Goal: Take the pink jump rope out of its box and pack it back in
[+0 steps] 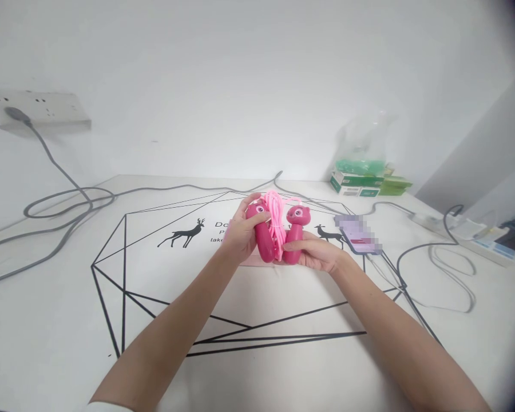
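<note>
A pink jump rope (275, 220) hangs in a tied bundle between two dark pink handles shaped like cartoon animals with big eyes. My left hand (242, 232) is wrapped round the left handle, its thumb across the front below the eye. On the other side, my right hand (315, 252) grips the lower part of the right handle, thumb in front. Both handles are held roughly upright above the table. Partly hidden behind the hands and handles, a flat pink thing (257, 259) lies on the printed table surface.
A phone (358, 234) lies right of my right hand, with a cable by it. Green and white boxes (356, 184) under a clear bag (363, 143) stand at the back right. A power strip (476, 240) is far right. Grey cables (171, 187) run along the back and left.
</note>
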The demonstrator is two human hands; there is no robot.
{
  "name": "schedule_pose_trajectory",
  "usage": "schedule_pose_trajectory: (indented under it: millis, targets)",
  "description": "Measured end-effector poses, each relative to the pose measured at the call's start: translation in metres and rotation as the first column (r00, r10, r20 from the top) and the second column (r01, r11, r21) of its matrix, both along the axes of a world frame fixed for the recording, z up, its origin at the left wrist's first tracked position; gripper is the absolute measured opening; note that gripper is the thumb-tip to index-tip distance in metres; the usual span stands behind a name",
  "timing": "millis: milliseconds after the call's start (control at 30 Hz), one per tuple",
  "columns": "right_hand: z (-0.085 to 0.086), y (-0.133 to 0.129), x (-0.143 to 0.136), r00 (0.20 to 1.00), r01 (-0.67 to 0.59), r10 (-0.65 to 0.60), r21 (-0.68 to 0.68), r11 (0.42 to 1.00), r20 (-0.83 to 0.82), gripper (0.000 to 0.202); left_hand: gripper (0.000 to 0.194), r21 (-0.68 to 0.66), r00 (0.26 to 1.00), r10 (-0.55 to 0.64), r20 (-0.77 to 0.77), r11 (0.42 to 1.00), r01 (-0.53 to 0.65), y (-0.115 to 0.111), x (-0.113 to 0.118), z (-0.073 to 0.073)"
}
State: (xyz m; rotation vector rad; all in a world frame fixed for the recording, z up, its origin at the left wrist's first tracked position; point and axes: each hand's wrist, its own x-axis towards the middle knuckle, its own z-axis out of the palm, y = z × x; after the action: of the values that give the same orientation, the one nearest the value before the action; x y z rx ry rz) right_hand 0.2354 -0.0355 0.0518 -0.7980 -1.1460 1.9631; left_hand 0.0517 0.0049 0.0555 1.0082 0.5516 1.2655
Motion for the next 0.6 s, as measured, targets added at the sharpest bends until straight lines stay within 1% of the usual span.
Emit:
schedule_pose_trajectory:
  millis: [100,267,433,500,600]
  targets:
    - [-0.001,-0.001,0.004,0.999,-0.026,0.025,-0.015,1.0,-0.045,0.035,0.054,-0.012,1.0,-0.005,0.027,1.0,0.006,0.001,-0.001,0.003]
    - [-0.004,-0.002,0.007,0.994,-0.079,0.079,0.0,0.997,-0.072,0.037,0.052,-0.026,0.998,-0.036,0.046,0.999,0.037,-0.001,-0.002,0.008]
    - [-0.005,-0.001,0.008,0.987,-0.146,0.146,0.017,0.989,-0.059,0.043,0.056,-0.022,0.996,-0.089,0.014,0.996,0.089,-0.006,-0.004,0.012]
    - [-0.003,-0.001,0.007,0.989,-0.14,0.141,0.024,0.99,-0.035,0.042,0.058,-0.017,0.995,-0.104,-0.007,0.994,0.104,-0.007,-0.004,0.011]
    - [0.004,-0.002,0.006,0.994,-0.101,0.099,0.04,0.994,0.04,0.034,0.061,0.015,0.994,-0.103,-0.024,0.995,0.103,-0.007,-0.002,0.008]
